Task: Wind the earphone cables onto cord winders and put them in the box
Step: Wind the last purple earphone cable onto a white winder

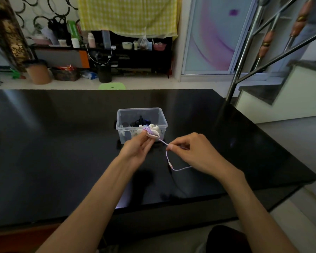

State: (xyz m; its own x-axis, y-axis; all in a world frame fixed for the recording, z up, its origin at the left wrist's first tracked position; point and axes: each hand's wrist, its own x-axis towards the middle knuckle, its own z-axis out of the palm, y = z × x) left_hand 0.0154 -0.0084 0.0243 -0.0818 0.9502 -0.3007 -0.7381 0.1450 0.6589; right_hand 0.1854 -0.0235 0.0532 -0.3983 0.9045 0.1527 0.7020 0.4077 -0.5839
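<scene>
From the head view, the left hand pinches a pale cord winder at its fingertips, holding it up just in front of the near wall of the clear plastic box, so the winder overlaps the box's front edge. Several turns of lilac earphone cable are already wrapped around the winder; the free length runs from it toward the right hand, which sits to the right of the box and nearer the person, thumb and forefinger closed on the cable. Below that pinch the cable droops in 1 loose loop, passes a small pinkish inline piece, and curves back under the right hand. The cable is thin and pale purple. Inside the box lie dark and white wound bundles, too jumbled to count. The box stands on a glossy black table.
</scene>
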